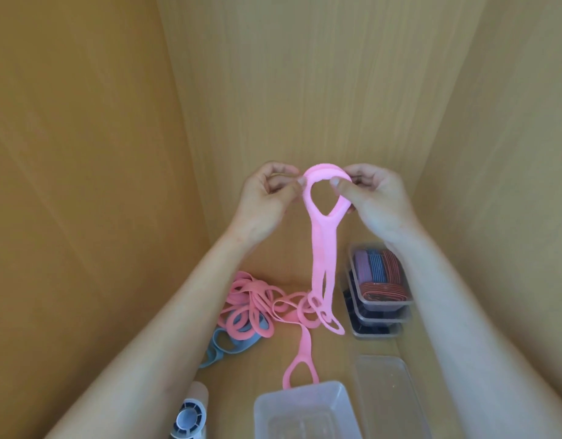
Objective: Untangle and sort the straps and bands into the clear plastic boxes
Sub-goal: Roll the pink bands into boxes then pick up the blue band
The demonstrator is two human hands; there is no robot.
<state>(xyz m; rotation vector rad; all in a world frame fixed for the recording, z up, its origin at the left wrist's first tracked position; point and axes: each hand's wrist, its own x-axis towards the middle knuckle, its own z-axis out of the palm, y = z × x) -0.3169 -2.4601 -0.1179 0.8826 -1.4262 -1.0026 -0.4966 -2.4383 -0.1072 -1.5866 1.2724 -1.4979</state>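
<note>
A pink strap [324, 248] hangs from both hands, held up in front of the wooden back wall. My left hand [267, 201] pinches the left side of its top loop; my right hand [374, 198] pinches the right side. Its lower end trails into a tangle of pink bands [257, 305] on the wooden surface. A blue-grey strap [222, 343] lies under that pile. An empty clear box [305, 410] stands at the front. Stacked clear boxes [379, 286] at the right hold red, blue and purple bands.
A clear lid [387, 397] lies flat right of the empty box. A small white and blue fan [191, 413] lies at the front left. Wooden walls close in on the left, back and right.
</note>
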